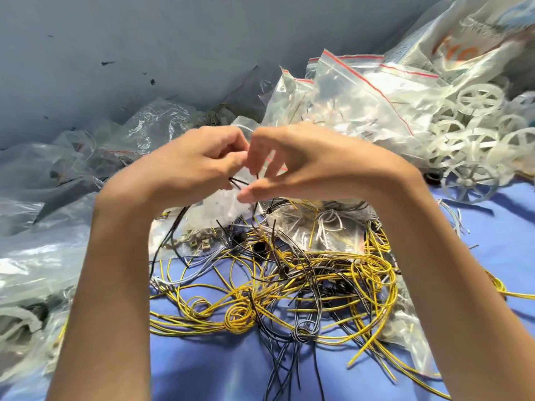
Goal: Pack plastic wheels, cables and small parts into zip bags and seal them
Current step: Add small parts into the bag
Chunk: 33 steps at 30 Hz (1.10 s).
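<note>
My left hand (199,160) and my right hand (292,166) meet above the pile, fingers curled toward each other. Between them they hold a small clear zip bag (231,201) with small white parts inside, and a thin black cable (238,182) loops out at my left fingertips. Under my wrists, yellow, black and grey cables (289,285) lie tangled on the blue cloth (217,369). White spoked plastic wheels (474,131) are heaped at the right.
Red-striped zip bags (362,91) are stacked at the back right, crumpled clear bags (43,227) along the left. Small metal parts (202,241) and black rings (259,247) lie among the cables. A grey wall (144,53) stands behind.
</note>
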### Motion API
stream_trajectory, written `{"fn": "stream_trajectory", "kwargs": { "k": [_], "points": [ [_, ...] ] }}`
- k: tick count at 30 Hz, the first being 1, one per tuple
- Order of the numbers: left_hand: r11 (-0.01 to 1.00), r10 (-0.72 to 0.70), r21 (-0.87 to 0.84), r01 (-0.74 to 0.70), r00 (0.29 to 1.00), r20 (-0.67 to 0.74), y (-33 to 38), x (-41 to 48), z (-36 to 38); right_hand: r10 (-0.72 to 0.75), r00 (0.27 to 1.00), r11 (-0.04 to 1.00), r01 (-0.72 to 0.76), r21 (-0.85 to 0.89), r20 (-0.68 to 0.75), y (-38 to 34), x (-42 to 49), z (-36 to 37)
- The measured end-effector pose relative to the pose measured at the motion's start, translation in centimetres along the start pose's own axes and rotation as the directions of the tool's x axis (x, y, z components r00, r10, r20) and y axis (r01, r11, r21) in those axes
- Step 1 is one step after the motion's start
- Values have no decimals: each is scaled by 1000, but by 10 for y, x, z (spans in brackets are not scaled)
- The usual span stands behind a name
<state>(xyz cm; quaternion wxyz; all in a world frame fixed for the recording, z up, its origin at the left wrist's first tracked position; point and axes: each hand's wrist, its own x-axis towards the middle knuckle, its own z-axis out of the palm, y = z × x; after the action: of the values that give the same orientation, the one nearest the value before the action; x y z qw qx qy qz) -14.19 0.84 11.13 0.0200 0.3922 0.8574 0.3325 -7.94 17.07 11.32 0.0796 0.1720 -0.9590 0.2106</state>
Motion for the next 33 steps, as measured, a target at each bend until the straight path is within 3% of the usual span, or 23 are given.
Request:
{"fn": "stream_trajectory", "kwargs": {
  "k": [5,13,20,24,27,33],
  "points": [
    [973,30,-227,-33,999,-18,8,-2,2,40,994,983,-21,184,-101,6,3,3],
    [896,49,-438,-69,997,-57,5,-3,-2,-104,994,877,103,470,-25,10,4,5],
    [963,0,-266,41,988,152,-2,-4,5,20,984,927,48,372,-177,22,8,0],
    [972,-55,-216,90,985,165,1,-1,9,6,960,972,60,227,-280,22,6,-4],
    [973,-82,-197,123,975,205,-1,-1,6,25,936,971,60,230,-350,26,2,-12],
    [961,-100,-220,169,951,292,-1,0,10,100,949,978,-37,207,-300,32,3,-11]
  ]
}}
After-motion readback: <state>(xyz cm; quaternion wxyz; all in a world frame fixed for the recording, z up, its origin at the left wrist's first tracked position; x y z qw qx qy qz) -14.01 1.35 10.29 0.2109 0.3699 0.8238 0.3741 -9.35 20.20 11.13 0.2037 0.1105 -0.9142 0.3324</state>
